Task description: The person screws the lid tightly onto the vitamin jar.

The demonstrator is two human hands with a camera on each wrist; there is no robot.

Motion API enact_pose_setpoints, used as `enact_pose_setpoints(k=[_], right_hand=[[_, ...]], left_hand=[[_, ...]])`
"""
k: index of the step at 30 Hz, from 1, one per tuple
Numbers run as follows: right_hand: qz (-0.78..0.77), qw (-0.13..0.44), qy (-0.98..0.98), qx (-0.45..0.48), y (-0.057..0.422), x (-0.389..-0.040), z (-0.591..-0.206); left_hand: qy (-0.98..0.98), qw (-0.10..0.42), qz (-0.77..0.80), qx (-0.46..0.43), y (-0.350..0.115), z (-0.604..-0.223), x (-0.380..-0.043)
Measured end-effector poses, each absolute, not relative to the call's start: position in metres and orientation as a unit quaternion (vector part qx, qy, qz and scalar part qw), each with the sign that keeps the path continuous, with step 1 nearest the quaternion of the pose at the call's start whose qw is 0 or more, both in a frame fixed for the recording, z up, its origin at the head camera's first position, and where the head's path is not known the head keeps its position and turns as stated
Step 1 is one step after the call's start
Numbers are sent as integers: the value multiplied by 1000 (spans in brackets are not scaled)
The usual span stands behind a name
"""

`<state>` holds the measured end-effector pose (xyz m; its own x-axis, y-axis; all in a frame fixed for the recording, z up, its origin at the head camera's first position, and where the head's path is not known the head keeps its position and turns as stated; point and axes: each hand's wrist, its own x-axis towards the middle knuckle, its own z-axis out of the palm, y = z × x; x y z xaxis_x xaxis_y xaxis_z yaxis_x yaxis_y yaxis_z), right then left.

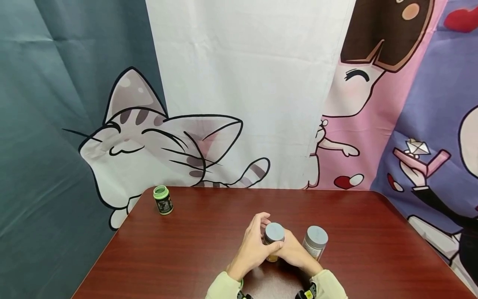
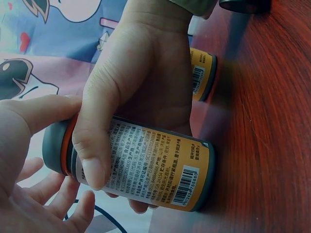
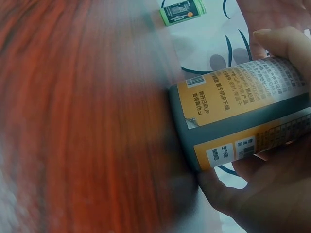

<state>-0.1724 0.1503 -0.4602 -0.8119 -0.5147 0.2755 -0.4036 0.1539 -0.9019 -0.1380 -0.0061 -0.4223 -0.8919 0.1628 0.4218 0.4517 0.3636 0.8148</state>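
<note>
A dark plastic bottle [image 2: 160, 165] with an orange-and-white printed label stands between both hands, its base at or just above the tabletop. Around its body curls my right hand [image 1: 296, 251], thumb across the label in the left wrist view. My left hand [image 1: 254, 245] is at the top of that bottle, thumb and fingers about the grey lid [image 1: 274, 231]. An orange ring shows below the lid. Right of the hands stands a similar grey-lidded bottle [image 1: 315, 241], partly behind the right wrist.
A black jar with a green rim [image 1: 163, 201] stands at the table's far left corner. The reddish-brown wooden table [image 1: 209, 224] ends at a cartoon-printed curtain [image 1: 242, 74] behind it.
</note>
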Motion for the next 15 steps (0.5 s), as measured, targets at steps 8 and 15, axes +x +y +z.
enact_pose_setpoints(k=[8, 15], right_hand=[[-567, 51, 768, -294, 148, -162, -440], [-565, 46, 769, -295, 150, -171, -457]], left_hand=[[-813, 138, -528, -205, -6, -421, -138], [-813, 131, -526, -214, -7, -421, -138]])
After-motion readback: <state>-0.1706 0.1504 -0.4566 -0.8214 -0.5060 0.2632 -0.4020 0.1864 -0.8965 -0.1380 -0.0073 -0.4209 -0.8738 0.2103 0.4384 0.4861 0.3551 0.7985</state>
